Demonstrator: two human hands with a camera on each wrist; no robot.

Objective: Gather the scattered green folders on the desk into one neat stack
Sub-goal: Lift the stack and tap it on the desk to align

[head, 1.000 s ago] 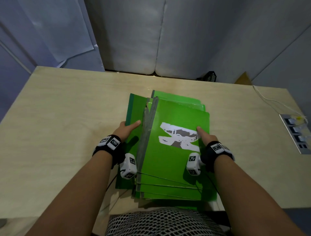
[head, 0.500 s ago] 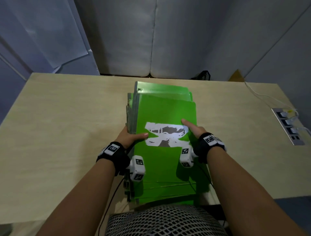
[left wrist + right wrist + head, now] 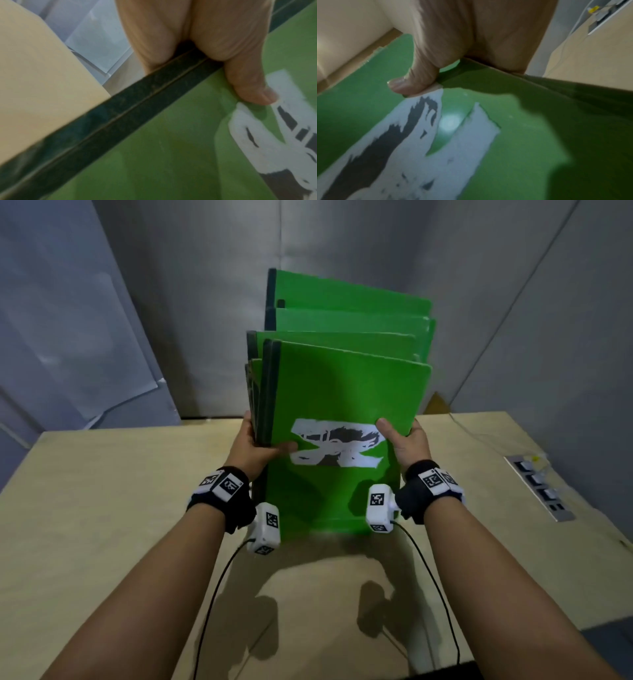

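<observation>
A bundle of several green folders (image 3: 342,392) stands upright on its lower edge on the desk (image 3: 102,508), tops staggered at different heights. The front folder (image 3: 171,155) (image 3: 530,135) carries a torn white label (image 3: 334,447). My left hand (image 3: 260,445) grips the dark spine side (image 3: 120,111), thumb across the front cover, fingers hidden behind. My right hand (image 3: 402,440) grips the open right edge the same way, thumb (image 3: 412,81) on the cover by the label.
A power strip (image 3: 537,486) with a white cable lies near the desk's right edge. Cables from the wrist cameras trail over the near desk surface. Grey padded panels close off the back, and a brown box corner (image 3: 436,404) shows behind the desk.
The folders lay flat under both hands a second ago; now both hands have raised the whole bundle upright onto its lower edge, farther from the near edge.
</observation>
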